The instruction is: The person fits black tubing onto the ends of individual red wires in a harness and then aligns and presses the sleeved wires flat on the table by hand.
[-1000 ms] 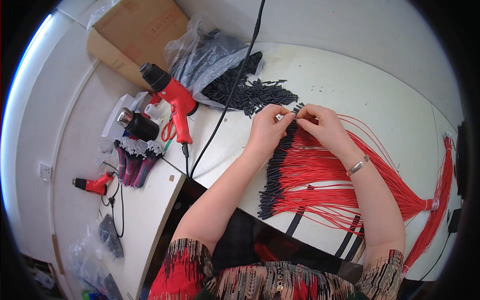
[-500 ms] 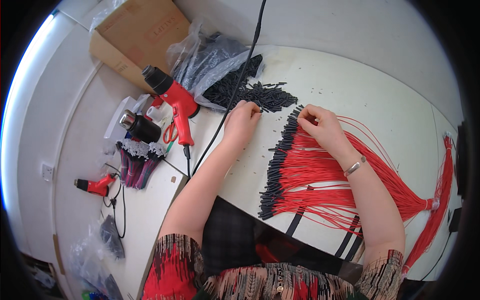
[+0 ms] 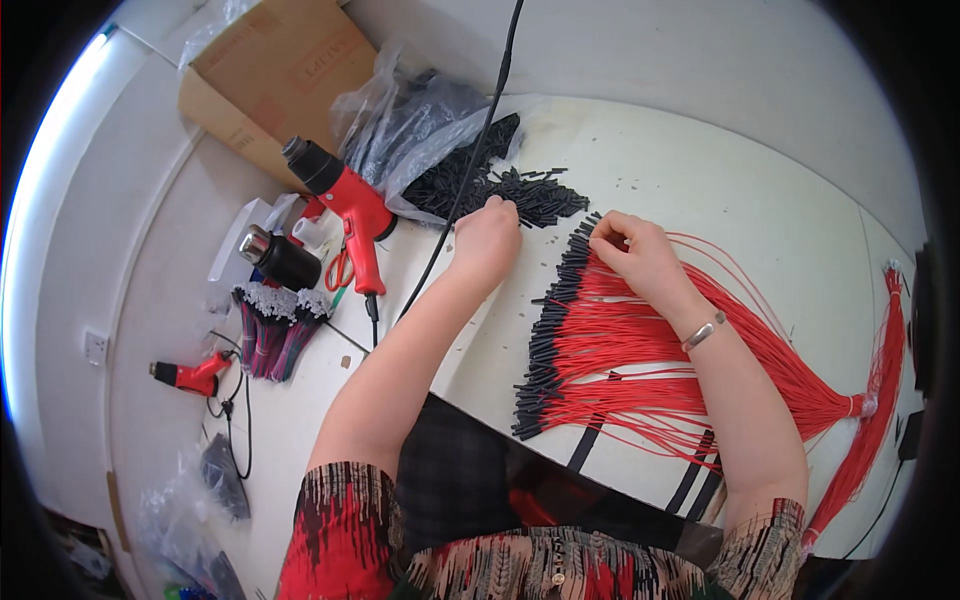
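Note:
A wide fan of red wires [image 3: 640, 330] lies on the white table, the left ends covered with short black sleeves [image 3: 550, 330]. At its far edge, my right hand [image 3: 640, 255] is closed in a pinch on a red wire, close to the sleeved ends; the fingers partly hide the wire. My left hand [image 3: 488, 240] touches the near edge of a heap of loose black sleeves [image 3: 535, 195]. Its fingers are curled together, and whatever lies between them is hidden. The heap spills from a clear plastic bag [image 3: 385, 120].
A red heat gun [image 3: 355, 205] stands left of the heap, beside a black heat gun [image 3: 285, 258]. A black cable [image 3: 490, 125] hangs across the work area. Bundled dark wires [image 3: 275, 330] and a cardboard box [image 3: 280, 80] are at the left. Another red wire bundle [image 3: 880, 380] lies far right.
My left hand has turned and shifted slightly, its forearm swinging a little rightward at the heap. My right hand stays at the fan's far edge, moved only a little left.

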